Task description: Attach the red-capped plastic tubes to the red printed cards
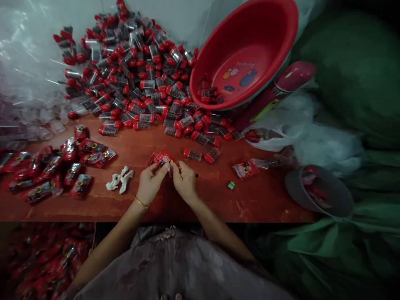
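Lying at the desk's (pixel 256 200) left are filled red packets (pixel 46 171); at centre, the left hand (pixel 151 182) and right hand (pixel 185 181) are together pinching one red packet (pixel 162 158), apparently packing it; sealing likely needs steady fingers. Behind is sitting a capsule heap (pixel 131 79) and a red basin (pixel 246 54).
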Tool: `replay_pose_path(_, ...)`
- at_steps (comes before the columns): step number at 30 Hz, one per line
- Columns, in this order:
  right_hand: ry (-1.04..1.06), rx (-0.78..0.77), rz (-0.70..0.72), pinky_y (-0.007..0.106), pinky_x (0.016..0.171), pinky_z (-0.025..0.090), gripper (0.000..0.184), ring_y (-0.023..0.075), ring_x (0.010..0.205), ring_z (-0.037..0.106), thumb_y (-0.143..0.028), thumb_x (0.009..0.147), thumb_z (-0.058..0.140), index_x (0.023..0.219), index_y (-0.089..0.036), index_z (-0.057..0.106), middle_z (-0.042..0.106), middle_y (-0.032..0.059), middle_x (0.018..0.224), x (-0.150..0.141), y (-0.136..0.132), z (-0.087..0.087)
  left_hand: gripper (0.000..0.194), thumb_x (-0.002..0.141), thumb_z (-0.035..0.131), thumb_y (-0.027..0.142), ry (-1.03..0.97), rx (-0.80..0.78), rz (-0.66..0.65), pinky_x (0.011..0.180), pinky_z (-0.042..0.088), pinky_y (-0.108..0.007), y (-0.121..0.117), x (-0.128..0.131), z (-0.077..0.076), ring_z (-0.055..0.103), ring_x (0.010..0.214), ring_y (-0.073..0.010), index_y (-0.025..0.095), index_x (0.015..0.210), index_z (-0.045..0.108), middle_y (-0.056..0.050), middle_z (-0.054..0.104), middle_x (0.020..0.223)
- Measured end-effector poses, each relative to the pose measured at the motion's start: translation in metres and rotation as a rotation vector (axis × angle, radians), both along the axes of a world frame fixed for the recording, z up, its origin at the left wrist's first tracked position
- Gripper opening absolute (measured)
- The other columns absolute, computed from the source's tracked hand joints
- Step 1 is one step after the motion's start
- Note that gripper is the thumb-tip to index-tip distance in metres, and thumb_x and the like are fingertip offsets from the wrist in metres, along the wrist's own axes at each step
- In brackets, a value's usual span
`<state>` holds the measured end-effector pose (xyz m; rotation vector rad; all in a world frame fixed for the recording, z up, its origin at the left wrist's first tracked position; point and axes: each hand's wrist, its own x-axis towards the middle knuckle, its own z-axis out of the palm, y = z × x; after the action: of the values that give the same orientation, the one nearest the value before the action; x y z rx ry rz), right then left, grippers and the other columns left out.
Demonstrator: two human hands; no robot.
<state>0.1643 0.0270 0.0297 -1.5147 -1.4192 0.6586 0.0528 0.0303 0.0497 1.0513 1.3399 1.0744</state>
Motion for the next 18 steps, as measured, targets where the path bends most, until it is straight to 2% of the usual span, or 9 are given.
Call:
replay_pose_path(2,-0.043,0.013,0.003,0.024,0.054,0.034,0.033,0.0128,0.053,0.047,-0.039,0.089,0.039,0.063,-0.022,0.05,0.052,-0.001,0.055,-0.001,-0.002,-0.002,0.042,0.055,0.075,0.05,-0.283,-0.169,0.063,0.068,0.051,-0.029,-0.001,0.005,-0.001,0.063,0.067,-0.0155,0.013,0.076,0.069,-0.004,0.069,0.071)
replay_pose_path(4,-0.057,0.017,0.016,0.024,0.056,0.036,0.033,0.0134,0.056,0.049,-0.04,0.09,0.038,0.065,-0.022,0.051,0.054,-0.0001,0.059,-0.004,-0.003,-0.003,0.039,0.046,0.082,0.042,-0.416,-0.236,0.163,0.061,0.049,-0.024,0.0,0.009,-0.001,0.06,0.06,-0.0116,0.014,0.069,0.068,-0.001,0.067,0.065)
replay_pose_path(7,-0.056,0.015,0.079,0.024,0.058,0.039,0.034,0.0142,0.06,0.053,-0.039,0.092,0.034,0.07,-0.022,0.055,0.058,0.0011,0.064,0.0,-0.001,-0.003,0.038,0.042,0.084,0.036,-0.466,-0.235,0.212,0.059,0.048,-0.023,0.006,0.01,0.0,0.059,0.058,-0.0101,0.013,0.068,0.068,0.0,0.067,0.065)
replay_pose_path(9,-0.126,0.057,0.142,0.026,0.066,0.043,0.035,0.016,0.072,0.057,-0.037,0.094,0.031,0.08,-0.021,0.059,0.063,0.0037,0.075,0.013,0.005,-0.001,0.04,0.041,0.085,0.036,-0.462,-0.238,0.222,0.06,0.048,-0.023,0.011,0.007,0.002,0.059,0.056,-0.0097,0.013,0.068,0.067,0.0,0.066,0.063)
replay_pose_path(11,-0.321,0.111,0.166,0.032,0.085,0.042,0.031,0.0204,0.095,0.056,-0.034,0.092,0.034,0.097,-0.019,0.061,0.066,0.0086,0.098,0.036,0.013,0.0,0.041,0.04,0.085,0.036,-0.457,-0.257,0.235,0.059,0.048,-0.022,0.016,0.003,0.005,0.058,0.054,-0.0089,0.012,0.066,0.065,0.0,0.065,0.06)
replay_pose_path(13,-0.621,0.072,0.075,0.044,0.097,0.033,0.034,0.0285,0.112,0.047,-0.035,0.085,0.049,0.111,-0.015,0.057,0.058,0.0144,0.122,0.061,0.022,-0.002,0.041,0.04,0.086,0.035,-0.471,-0.291,0.237,0.058,0.048,-0.022,0.018,-0.001,0.008,0.057,0.052,-0.0082,0.012,0.063,0.062,0.001,0.064,0.058)
replay_pose_path(14,-0.737,0.014,0.034,0.049,0.099,0.029,0.037,0.0307,0.114,0.046,-0.031,0.083,0.051,0.115,-0.013,0.055,0.055,0.0158,0.126,0.073,0.025,-0.005,0.041,0.04,0.086,0.035,-0.487,-0.312,0.228,0.058,0.049,-0.022,0.019,-0.002,0.01,0.058,0.053,-0.0085,0.012,0.063,0.061,0.001,0.065,0.059)
replay_pose_path(16,-0.871,-0.049,0.044,0.053,0.1,0.026,0.036,0.0306,0.108,0.05,-0.025,0.083,0.05,0.117,-0.012,0.055,0.058,0.0164,0.123,0.088,0.029,-0.012,0.043,0.039,0.086,0.035,-0.523,-0.358,0.202,0.058,0.05,-0.023,0.018,-0.003,0.012,0.06,0.055,-0.0098,0.013,0.065,0.06,0.0,0.066,0.063)
replay_pose_path(18,-0.864,-0.033,0.089,0.052,0.099,0.029,0.032,0.0274,0.098,0.056,-0.022,0.085,0.046,0.113,-0.012,0.057,0.064,0.0154,0.111,0.094,0.024,-0.017,0.044,0.038,0.087,0.035,-0.547,-0.392,0.185,0.057,0.05,-0.023,0.016,-0.002,0.012,0.062,0.057,-0.011,0.013,0.064,0.059,-0.001,0.067,0.065)
